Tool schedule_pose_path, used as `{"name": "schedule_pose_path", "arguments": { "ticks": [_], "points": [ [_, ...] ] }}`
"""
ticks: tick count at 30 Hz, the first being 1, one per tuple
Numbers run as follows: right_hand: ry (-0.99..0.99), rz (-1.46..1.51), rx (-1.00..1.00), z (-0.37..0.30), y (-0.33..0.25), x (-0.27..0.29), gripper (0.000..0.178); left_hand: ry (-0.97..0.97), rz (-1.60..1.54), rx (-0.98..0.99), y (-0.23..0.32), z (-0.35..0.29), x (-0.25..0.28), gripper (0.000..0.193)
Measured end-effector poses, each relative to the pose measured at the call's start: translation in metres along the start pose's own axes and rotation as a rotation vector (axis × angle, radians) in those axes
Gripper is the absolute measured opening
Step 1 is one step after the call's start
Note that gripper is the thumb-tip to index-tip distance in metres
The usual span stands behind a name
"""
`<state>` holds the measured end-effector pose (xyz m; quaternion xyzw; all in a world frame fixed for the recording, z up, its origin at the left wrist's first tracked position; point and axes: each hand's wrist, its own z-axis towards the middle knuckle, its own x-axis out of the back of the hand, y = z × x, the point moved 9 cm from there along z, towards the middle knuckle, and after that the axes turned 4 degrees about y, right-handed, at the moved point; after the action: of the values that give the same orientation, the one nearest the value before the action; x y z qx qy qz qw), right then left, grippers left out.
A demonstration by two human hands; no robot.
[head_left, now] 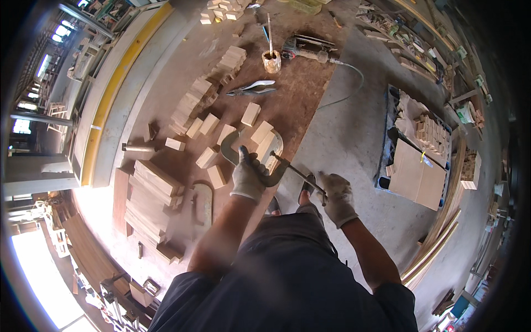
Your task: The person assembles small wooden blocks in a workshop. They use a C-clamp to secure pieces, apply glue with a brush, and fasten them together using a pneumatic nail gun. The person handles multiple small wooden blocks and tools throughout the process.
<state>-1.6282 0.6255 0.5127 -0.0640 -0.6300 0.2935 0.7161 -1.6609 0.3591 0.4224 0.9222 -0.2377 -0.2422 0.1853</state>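
Both my hands wear pale work gloves. My left hand [248, 176] is closed around the frame of a C-clamp [228, 148] above the front of the brown worktable. The clamp's screw [301, 176] stretches right toward my right hand [337, 198], whose curled fingers are at the screw's outer end. Light wood blocks [266, 145] show within the clamp's curve; whether its jaws press on them I cannot tell. More small blocks [207, 157] lie loose just beyond my left hand. A second C-clamp [203, 203] rests on the table left of my left forearm.
Stacked wood strips [152, 205] and a hammer [139, 148] are on the left. A row of blocks [193, 102], pliers [251, 88], a pot with a brush [271, 62] and a hose-fed power tool [307, 48] lie farther off. A pallet with cardboard [417, 174] stands right.
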Motion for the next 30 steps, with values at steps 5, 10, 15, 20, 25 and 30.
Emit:
{"name": "schedule_pose_path", "arguments": {
  "ticks": [5, 10, 15, 20, 25, 30],
  "points": [
    [-0.451, 1.599, -1.305, -0.071, 0.052, -0.074, 0.058, -0.064, -0.048, -0.015, 0.018, -0.012, -0.007, 0.052],
    [-0.555, 1.894, -1.079, -0.05, -0.013, -0.063, 0.053, -0.189, -0.044, 0.066, 0.005, -0.012, -0.011, 0.054],
    [-0.406, 1.465, -0.911, -0.046, 0.0, -0.057, 0.038, -0.112, -0.016, 0.086, 0.0, -0.016, -0.011, 0.051],
    [0.121, 0.27, -0.034, -0.018, -0.012, -0.008, 0.032, 0.038, 0.01, 0.066, -0.008, -0.005, 0.008, 0.049],
    [0.07, 0.256, -0.062, -0.013, -0.011, -0.009, 0.029, -0.022, -0.007, 0.04, -0.003, -0.006, 0.007, 0.051],
    [-0.18, 1.256, -1.138, -0.079, 0.048, -0.068, 0.037, -0.102, -0.03, 0.01, 0.014, -0.013, -0.008, 0.052]
  ]
}}
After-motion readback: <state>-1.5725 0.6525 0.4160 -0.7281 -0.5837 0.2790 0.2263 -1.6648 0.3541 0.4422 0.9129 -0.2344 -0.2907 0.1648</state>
